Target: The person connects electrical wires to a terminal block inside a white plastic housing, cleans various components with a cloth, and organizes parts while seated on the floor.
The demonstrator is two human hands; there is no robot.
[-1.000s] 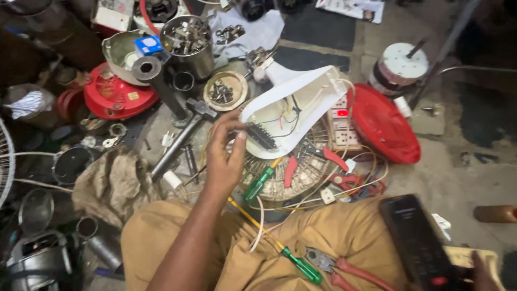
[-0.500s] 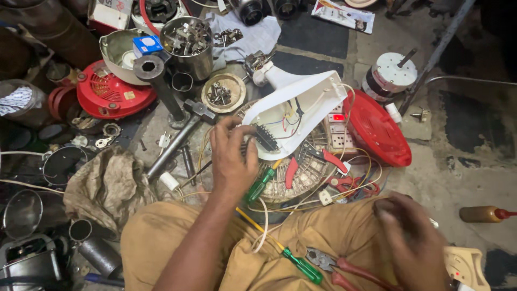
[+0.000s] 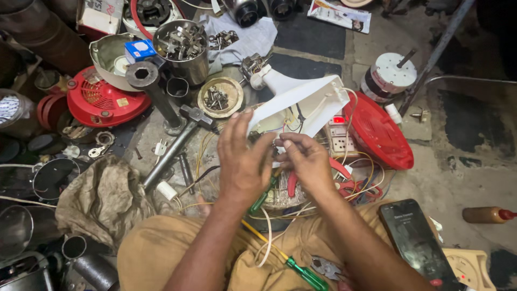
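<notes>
My left hand [image 3: 242, 161] is raised with its back to the camera, its fingertips at the open edge of a white plastic fan housing [image 3: 301, 102] with loose wires inside. What its palm holds is hidden. My right hand [image 3: 308, 159] meets it from the right, fingers pinched on a thin wire at the housing's mouth. Under both hands lie a round wire grille and a tangle of coloured wires [image 3: 355, 186]. A green-handled screwdriver [image 3: 307, 276] and pliers [image 3: 326, 267] rest on my lap. A black phone [image 3: 414, 242] lies on my right thigh.
A red fan cover [image 3: 379, 132] and a socket board [image 3: 339, 137] lie right of the housing. A hammer [image 3: 175, 148], a dish of screws [image 3: 219, 97], a steel can of bolts [image 3: 183, 46], a red cover [image 3: 102, 99] and a dirty cloth [image 3: 102, 199] crowd the left. A motor [image 3: 390, 78] stands at the far right.
My right hand put the phone down on my thigh and came up to join the left hand at the white housing. The left hand stayed at the housing.
</notes>
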